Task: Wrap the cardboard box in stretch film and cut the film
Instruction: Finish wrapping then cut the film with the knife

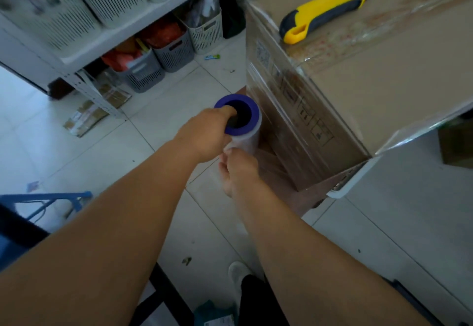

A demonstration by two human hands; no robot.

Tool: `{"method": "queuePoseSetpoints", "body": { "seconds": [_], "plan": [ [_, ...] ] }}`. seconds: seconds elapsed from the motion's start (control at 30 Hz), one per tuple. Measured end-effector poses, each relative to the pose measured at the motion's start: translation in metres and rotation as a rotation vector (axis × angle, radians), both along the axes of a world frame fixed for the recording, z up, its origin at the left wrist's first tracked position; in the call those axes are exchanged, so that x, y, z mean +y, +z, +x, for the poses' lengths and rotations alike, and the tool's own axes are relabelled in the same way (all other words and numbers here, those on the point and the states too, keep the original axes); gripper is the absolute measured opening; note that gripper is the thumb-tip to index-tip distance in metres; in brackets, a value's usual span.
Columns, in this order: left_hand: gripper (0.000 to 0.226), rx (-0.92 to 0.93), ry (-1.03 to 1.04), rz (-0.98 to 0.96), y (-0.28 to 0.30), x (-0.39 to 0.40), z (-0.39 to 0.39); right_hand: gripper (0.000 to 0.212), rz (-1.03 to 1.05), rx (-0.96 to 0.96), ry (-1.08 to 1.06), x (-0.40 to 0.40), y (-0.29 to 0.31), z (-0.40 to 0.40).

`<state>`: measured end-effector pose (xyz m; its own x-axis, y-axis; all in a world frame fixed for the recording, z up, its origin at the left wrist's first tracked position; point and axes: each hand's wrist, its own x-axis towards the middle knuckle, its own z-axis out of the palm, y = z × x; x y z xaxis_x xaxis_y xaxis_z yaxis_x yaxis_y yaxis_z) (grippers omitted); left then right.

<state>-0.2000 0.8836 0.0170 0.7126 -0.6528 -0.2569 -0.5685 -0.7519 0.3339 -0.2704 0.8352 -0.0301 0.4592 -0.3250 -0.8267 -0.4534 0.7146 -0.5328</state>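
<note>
A tall cardboard box stands at the right, its left side covered with clear stretch film. A yellow and black utility knife lies on top of the box. The stretch film roll, clear with a purple core, stands upright beside the box's near left corner. My left hand grips the roll's top end with fingers inside the core. My right hand holds the roll's lower end from below. A sheet of film runs from the roll to the box side.
White shelving with slotted storage baskets stands at the back left, with grey baskets on the floor beneath. Flat cardboard pieces lie on the tiled floor. A blue frame sits at the left. My shoe shows below.
</note>
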Motion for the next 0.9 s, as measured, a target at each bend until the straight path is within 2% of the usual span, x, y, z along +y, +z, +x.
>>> {"method": "queuePoseSetpoints", "body": {
  "seconds": [0.13,0.27,0.47,0.57,0.73,0.83,0.9],
  "plan": [
    [0.048,0.03,0.151,-0.175,0.016,0.013,-0.007,0.032,-0.124,-0.123,0.05,-0.001,0.027,-0.007],
    [0.04,0.038,0.271,-0.328,0.05,0.015,-0.015,0.023,-0.201,-0.237,0.1,-0.002,0.084,-0.01],
    [0.034,0.054,0.371,-0.509,0.105,0.001,-0.017,0.013,-0.603,-0.39,0.066,-0.023,0.16,-0.006],
    [0.036,0.086,0.353,-0.575,0.121,-0.011,-0.016,0.013,-0.694,-0.456,-0.009,-0.047,0.183,0.005],
    [0.043,0.135,0.269,-0.573,0.135,-0.046,-0.011,0.048,-0.877,-0.22,0.003,-0.099,0.196,0.025],
    [0.048,0.11,0.206,-0.496,0.141,-0.071,-0.005,0.054,-0.941,-0.039,0.059,-0.124,0.19,0.036],
    [0.046,0.06,0.177,-0.442,0.145,-0.086,0.001,0.053,-0.916,0.004,0.086,-0.131,0.187,0.042]
  ]
}}
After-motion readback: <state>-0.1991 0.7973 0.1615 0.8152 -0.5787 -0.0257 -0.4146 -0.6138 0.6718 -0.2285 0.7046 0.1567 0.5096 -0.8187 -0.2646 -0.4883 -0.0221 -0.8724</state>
